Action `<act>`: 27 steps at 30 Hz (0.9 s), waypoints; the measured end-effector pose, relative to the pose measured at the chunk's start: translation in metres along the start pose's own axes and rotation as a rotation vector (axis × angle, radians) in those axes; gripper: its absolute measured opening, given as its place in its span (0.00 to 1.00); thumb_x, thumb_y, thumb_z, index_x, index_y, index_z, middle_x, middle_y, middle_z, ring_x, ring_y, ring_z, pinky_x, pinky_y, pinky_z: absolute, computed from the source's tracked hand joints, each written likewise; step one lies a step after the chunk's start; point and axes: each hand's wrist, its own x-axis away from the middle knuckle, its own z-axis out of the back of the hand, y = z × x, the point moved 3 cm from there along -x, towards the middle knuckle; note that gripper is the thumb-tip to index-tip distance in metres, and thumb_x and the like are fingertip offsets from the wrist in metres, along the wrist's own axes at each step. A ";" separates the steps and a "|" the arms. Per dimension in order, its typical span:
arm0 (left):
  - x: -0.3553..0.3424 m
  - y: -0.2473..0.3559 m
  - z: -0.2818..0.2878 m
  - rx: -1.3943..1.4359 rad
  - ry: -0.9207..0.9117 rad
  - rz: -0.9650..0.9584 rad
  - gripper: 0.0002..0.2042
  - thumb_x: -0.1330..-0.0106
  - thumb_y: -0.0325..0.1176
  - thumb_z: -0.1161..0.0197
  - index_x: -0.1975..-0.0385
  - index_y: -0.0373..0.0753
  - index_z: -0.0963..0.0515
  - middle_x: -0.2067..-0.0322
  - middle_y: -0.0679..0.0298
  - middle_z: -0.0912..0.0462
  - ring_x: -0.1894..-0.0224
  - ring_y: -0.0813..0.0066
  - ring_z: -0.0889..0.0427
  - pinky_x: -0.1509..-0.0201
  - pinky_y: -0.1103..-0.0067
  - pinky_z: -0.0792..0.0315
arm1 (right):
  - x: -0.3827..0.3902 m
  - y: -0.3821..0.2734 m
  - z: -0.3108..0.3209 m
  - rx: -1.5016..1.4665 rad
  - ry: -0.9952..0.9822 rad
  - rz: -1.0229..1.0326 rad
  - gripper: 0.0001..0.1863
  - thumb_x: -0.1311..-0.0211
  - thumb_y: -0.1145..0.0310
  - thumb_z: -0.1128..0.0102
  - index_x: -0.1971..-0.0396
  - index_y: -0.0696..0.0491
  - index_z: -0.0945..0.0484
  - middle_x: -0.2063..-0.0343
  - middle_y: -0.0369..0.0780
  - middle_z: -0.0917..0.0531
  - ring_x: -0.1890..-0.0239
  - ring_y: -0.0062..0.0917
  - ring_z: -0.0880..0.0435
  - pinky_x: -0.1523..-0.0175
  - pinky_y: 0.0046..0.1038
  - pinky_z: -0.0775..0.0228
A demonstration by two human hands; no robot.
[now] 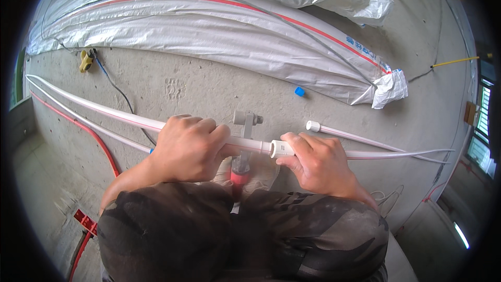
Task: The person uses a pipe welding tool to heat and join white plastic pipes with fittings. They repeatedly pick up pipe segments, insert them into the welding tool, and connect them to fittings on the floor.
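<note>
My left hand is closed around a white plastic pipe with a thin red stripe, which runs off to the far left. My right hand grips a white pipe coupling, with fingers and thumb wrapped over it. The left pipe's end meets the coupling's left opening; how deep it sits I cannot tell. From behind my right hand another white pipe extends to the right. Just beyond the held pipe, between my knees, stands a pipe fusion welder with a red handle and a heating head.
Long white wrapped bundles lie across the far side. A small blue cap rests on the concrete floor near a loose pipe with a white fitting. At left are a yellow-and-black connector on a cable and a red conduit.
</note>
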 end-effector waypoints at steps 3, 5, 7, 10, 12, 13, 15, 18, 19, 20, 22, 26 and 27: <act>0.000 -0.001 -0.001 0.002 0.001 0.001 0.18 0.41 0.42 0.22 0.73 0.39 0.25 0.79 0.60 0.24 0.78 0.53 0.20 0.74 0.61 0.28 | 0.000 -0.001 0.001 0.002 -0.047 -0.026 0.23 0.37 0.59 0.24 0.49 0.58 0.19 0.71 0.41 0.16 0.73 0.37 0.14 0.70 0.39 0.26; 0.000 -0.001 -0.001 0.001 -0.008 0.002 0.18 0.41 0.42 0.22 0.73 0.39 0.25 0.79 0.60 0.24 0.78 0.53 0.20 0.75 0.61 0.29 | -0.001 -0.003 0.002 0.004 -0.036 -0.016 0.23 0.37 0.59 0.23 0.49 0.58 0.19 0.72 0.41 0.16 0.73 0.37 0.14 0.70 0.39 0.27; 0.000 -0.002 -0.002 0.005 -0.031 0.008 0.18 0.41 0.42 0.22 0.74 0.39 0.25 0.79 0.60 0.24 0.78 0.53 0.21 0.75 0.61 0.29 | -0.001 -0.003 0.002 -0.001 -0.030 -0.018 0.23 0.38 0.59 0.23 0.49 0.58 0.19 0.72 0.41 0.17 0.73 0.37 0.15 0.70 0.39 0.27; 0.000 -0.002 -0.001 0.008 -0.009 -0.009 0.18 0.41 0.42 0.22 0.74 0.39 0.25 0.80 0.60 0.24 0.79 0.53 0.21 0.75 0.61 0.29 | -0.002 -0.003 0.001 -0.006 -0.021 -0.013 0.23 0.37 0.58 0.24 0.51 0.57 0.19 0.72 0.41 0.17 0.73 0.37 0.14 0.71 0.39 0.27; 0.000 -0.002 -0.002 0.014 -0.012 -0.011 0.18 0.41 0.43 0.22 0.74 0.39 0.25 0.80 0.60 0.24 0.79 0.53 0.21 0.75 0.61 0.29 | -0.003 -0.004 0.001 0.002 -0.012 0.002 0.22 0.34 0.54 0.26 0.53 0.57 0.20 0.73 0.41 0.18 0.74 0.38 0.14 0.73 0.39 0.27; 0.000 -0.002 -0.002 0.018 -0.014 -0.013 0.18 0.41 0.43 0.22 0.74 0.39 0.25 0.80 0.60 0.24 0.79 0.53 0.21 0.75 0.61 0.29 | -0.003 -0.004 0.000 -0.002 -0.016 -0.006 0.22 0.35 0.56 0.25 0.52 0.57 0.20 0.73 0.41 0.18 0.74 0.38 0.14 0.72 0.39 0.27; 0.000 -0.002 -0.002 0.017 -0.019 -0.010 0.18 0.40 0.43 0.22 0.74 0.39 0.25 0.80 0.60 0.24 0.79 0.53 0.21 0.75 0.61 0.28 | -0.003 -0.004 0.000 -0.010 -0.030 -0.025 0.23 0.38 0.60 0.23 0.50 0.57 0.19 0.72 0.41 0.17 0.72 0.37 0.14 0.69 0.39 0.27; 0.000 -0.003 -0.003 0.004 -0.031 -0.009 0.18 0.39 0.43 0.23 0.73 0.39 0.25 0.79 0.60 0.23 0.78 0.53 0.20 0.75 0.61 0.28 | -0.002 -0.003 -0.001 -0.002 -0.058 -0.043 0.23 0.38 0.60 0.23 0.50 0.57 0.18 0.71 0.41 0.17 0.72 0.37 0.14 0.69 0.39 0.27; 0.000 -0.003 -0.004 -0.001 -0.035 -0.009 0.18 0.39 0.43 0.23 0.73 0.39 0.25 0.79 0.60 0.23 0.78 0.53 0.20 0.75 0.61 0.28 | -0.002 -0.003 -0.002 -0.005 -0.051 -0.038 0.22 0.37 0.59 0.24 0.50 0.57 0.19 0.72 0.41 0.17 0.73 0.38 0.14 0.70 0.40 0.26; 0.000 -0.004 -0.006 -0.006 -0.038 -0.008 0.17 0.39 0.43 0.23 0.73 0.39 0.24 0.79 0.60 0.23 0.78 0.53 0.19 0.75 0.61 0.27 | -0.002 -0.002 -0.003 -0.007 -0.053 -0.042 0.22 0.36 0.57 0.25 0.51 0.57 0.19 0.72 0.42 0.17 0.73 0.40 0.13 0.70 0.41 0.26; 0.000 -0.006 -0.010 -0.009 -0.051 0.002 0.17 0.38 0.43 0.24 0.72 0.39 0.24 0.79 0.60 0.23 0.78 0.53 0.19 0.75 0.61 0.27 | -0.003 0.000 -0.006 -0.014 -0.060 -0.054 0.22 0.34 0.57 0.26 0.52 0.57 0.20 0.71 0.43 0.16 0.72 0.42 0.13 0.71 0.42 0.25; -0.002 -0.011 -0.020 -0.028 -0.065 0.014 0.17 0.38 0.43 0.24 0.72 0.39 0.23 0.79 0.59 0.23 0.78 0.53 0.19 0.75 0.62 0.27 | -0.006 0.008 -0.015 -0.039 -0.071 -0.062 0.21 0.34 0.59 0.26 0.52 0.58 0.20 0.70 0.44 0.15 0.70 0.44 0.12 0.69 0.44 0.24; -0.002 -0.012 -0.022 -0.030 -0.065 0.014 0.17 0.38 0.43 0.24 0.72 0.39 0.23 0.79 0.59 0.23 0.78 0.53 0.19 0.75 0.62 0.27 | -0.007 0.010 -0.017 -0.047 -0.073 -0.060 0.20 0.34 0.60 0.26 0.52 0.58 0.20 0.70 0.44 0.15 0.69 0.44 0.12 0.69 0.44 0.24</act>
